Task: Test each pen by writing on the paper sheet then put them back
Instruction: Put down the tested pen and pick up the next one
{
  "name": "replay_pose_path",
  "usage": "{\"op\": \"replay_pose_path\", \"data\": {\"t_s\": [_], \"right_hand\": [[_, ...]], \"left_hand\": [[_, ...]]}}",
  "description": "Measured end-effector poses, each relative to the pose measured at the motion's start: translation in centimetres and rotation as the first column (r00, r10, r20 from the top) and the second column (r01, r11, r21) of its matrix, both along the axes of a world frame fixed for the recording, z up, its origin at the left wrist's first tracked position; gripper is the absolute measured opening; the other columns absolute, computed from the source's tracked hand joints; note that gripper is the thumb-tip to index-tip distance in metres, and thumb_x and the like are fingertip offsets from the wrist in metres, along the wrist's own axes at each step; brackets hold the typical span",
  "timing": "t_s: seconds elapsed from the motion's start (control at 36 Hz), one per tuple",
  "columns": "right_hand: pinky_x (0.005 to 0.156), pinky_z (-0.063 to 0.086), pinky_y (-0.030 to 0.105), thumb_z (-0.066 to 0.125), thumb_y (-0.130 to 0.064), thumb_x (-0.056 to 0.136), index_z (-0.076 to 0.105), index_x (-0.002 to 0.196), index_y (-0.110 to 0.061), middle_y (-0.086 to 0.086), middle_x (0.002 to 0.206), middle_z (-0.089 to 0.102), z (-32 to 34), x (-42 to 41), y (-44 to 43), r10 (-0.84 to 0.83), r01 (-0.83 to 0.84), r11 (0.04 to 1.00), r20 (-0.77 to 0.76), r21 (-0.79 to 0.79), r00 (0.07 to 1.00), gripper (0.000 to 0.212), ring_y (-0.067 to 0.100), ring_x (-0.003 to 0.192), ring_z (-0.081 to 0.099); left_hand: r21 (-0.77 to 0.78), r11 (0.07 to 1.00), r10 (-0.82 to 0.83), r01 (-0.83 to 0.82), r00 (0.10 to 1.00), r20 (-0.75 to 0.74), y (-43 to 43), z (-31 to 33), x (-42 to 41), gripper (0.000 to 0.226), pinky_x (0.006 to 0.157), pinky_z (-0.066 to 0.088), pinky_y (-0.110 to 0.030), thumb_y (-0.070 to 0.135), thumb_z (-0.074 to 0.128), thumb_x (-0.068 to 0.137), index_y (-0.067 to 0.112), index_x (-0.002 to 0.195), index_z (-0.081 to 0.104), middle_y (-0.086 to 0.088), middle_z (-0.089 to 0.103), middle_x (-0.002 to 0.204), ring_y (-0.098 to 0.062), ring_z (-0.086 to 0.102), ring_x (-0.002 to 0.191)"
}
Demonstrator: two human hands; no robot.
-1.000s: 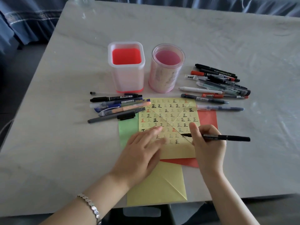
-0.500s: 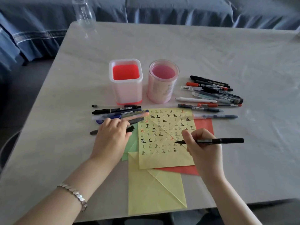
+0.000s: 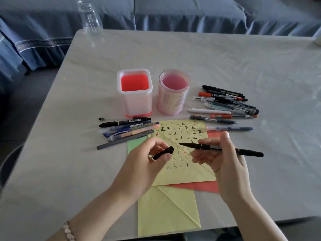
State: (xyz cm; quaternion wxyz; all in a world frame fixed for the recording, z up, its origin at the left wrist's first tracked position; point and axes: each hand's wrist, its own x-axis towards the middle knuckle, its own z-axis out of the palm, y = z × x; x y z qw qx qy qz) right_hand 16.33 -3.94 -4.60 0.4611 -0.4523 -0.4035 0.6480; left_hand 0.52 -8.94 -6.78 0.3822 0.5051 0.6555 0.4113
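Right, the left hand [image 3: 147, 164] pinches a black cap [image 3: 164, 152] while the right hand [image 3: 220, 159] grips the uncapped black pen [image 3: 224, 149], tip pointing at the cap. Both hover just above the yellow sheet [image 3: 180, 169] of written marks on the table [image 3: 69, 153].

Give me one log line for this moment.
left hand: holds black cap | right hand: holds uncapped black pen | over yellow sheet | next: likely recap
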Motion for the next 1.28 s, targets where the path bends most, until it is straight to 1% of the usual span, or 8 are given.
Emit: {"op": "replay_pose_path", "data": {"t_s": [0.28, 0.5, 0.78, 0.92, 1.06, 1.11, 1.19, 1.28], "right_hand": [[0.050, 0.048, 0.026, 0.042, -0.042, 0.077, 0.068, 0.057, -0.010, 0.020, 0.055, 0.064, 0.9, 0.2, -0.2, -0.001, 0.001, 1.000, 0.061, -0.005, 0.998, 0.046, 0.025, 0.047, 0.058], [0.045, 0.043, 0.023, 0.036, -0.007, 0.096, 0.049, 0.064, -0.003, 0.016, 0.048, 0.059, 0.6, -0.1, -0.3, 0.068, -0.076, 0.997, 0.205, 0.032, 0.976, 0.035, 0.022, 0.042, 0.052], [0.034, 0.028, 0.014, 0.045, -0.018, 0.079, 0.040, 0.053, -0.007, 0.003, 0.033, 0.041, -0.4, 0.1, -1.1, -0.036, 0.008, 0.993, 0.246, 0.116, 0.969, 0.028, 0.007, 0.030, 0.034], [0.035, 0.026, 0.011, 0.047, -0.037, 0.067, 0.040, 0.046, -0.015, 0.016, 0.040, 0.040, 0.2, 1.8, -0.8, 0.009, -0.056, 0.966, 0.181, 0.252, 0.983, 0.031, 0.011, 0.026, 0.036], [0.036, 0.029, 0.010, 0.045, -0.036, 0.072, 0.048, 0.047, -0.024, 0.008, 0.041, 0.051, 1.2, 2.1, 0.1, 0.079, -0.154, 0.920, 0.214, 0.361, 0.974, 0.027, 0.007, 0.027, 0.040], [0.035, 0.029, 0.011, 0.046, -0.033, 0.072, 0.045, 0.051, -0.015, 0.008, 0.039, 0.051, 0.8, 1.9, 0.5, 0.056, -0.133, 0.931, 0.230, 0.339, 0.972, 0.028, 0.007, 0.027, 0.039], [0.034, 0.027, 0.015, 0.041, -0.017, 0.076, 0.039, 0.051, -0.006, 0.006, 0.033, 0.046, -0.5, 1.4, 1.0, 0.002, -0.066, 0.966, 0.248, 0.251, 0.969, 0.027, 0.008, 0.029, 0.033], [0.036, 0.028, 0.014, 0.042, -0.016, 0.075, 0.043, 0.054, 0.001, 0.004, 0.035, 0.048, -1.8, 0.7, 1.4, 0.036, -0.089, 0.978, 0.266, 0.190, 0.963, 0.027, 0.006, 0.032, 0.032]], "left_hand": [[0.056, 0.998, 0.012, -0.014, 0.999, 0.034, -0.2, 1.1, 0.8, 0.019, 0.065, 0.041, -0.011, 0.016, 0.068, 0.082, 0.032, 0.080, 0.059, 0.019, 0.064, 0.082, -0.001, 0.058, 0.075], [0.096, 0.985, -0.140, 0.141, 0.990, -0.017, 0.0, 1.5, 1.4, 0.024, 0.071, 0.043, -0.013, 0.015, 0.067, 0.084, 0.037, 0.084, 0.059, 0.016, 0.064, 0.087, -0.002, 0.058, 0.081], [-0.143, 0.915, -0.350, 0.376, 0.920, 0.176, 0.6, 1.6, 2.8, 0.022, 0.057, 0.031, -0.027, 0.028, 0.051, 0.092, 0.026, 0.071, 0.055, 0.007, 0.045, 0.064, -0.011, 0.036, 0.059], [-0.239, 0.702, -0.325, 0.671, 0.600, 0.731, 2.5, 3.8, 2.5, 0.024, 0.037, 0.020, -0.011, 0.023, 0.048, 0.082, 0.017, 0.060, 0.050, 0.009, 0.029, 0.047, -0.004, 0.021, 0.039], [-0.211, 0.576, -0.207, 0.790, 0.391, 0.897, 3.7, 3.9, 2.6, 0.019, 0.034, 0.013, -0.009, 0.027, 0.039, 0.084, 0.013, 0.071, 0.042, 0.011, 0.014, 0.048, -0.005, 0.010, 0.042], [-0.239, 0.658, -0.231, 0.714, 0.494, 0.838, 3.7, 3.8, 2.9, 0.022, 0.034, 0.015, -0.010, 0.024, 0.045, 0.087, 0.012, 0.069, 0.045, 0.013, 0.020, 0.045, -0.002, 0.016, 0.039], [-0.188, 0.861, -0.363, 0.473, 0.829, 0.425, 3.6, 2.4, 3.2, 0.029, 0.043, 0.028, -0.020, 0.020, 0.052, 0.094, 0.016, 0.065, 0.054, 0.006, 0.040, 0.048, -0.007, 0.031, 0.045], [-0.056, 0.922, -0.366, 0.383, 0.910, 0.194, 3.2, 0.7, 3.0, 0.022, 0.063, 0.036, -0.029, 0.029, 0.053, 0.088, 0.019, 0.072, 0.064, 0.002, 0.049, 0.062, -0.008, 0.041, 0.060]]}}
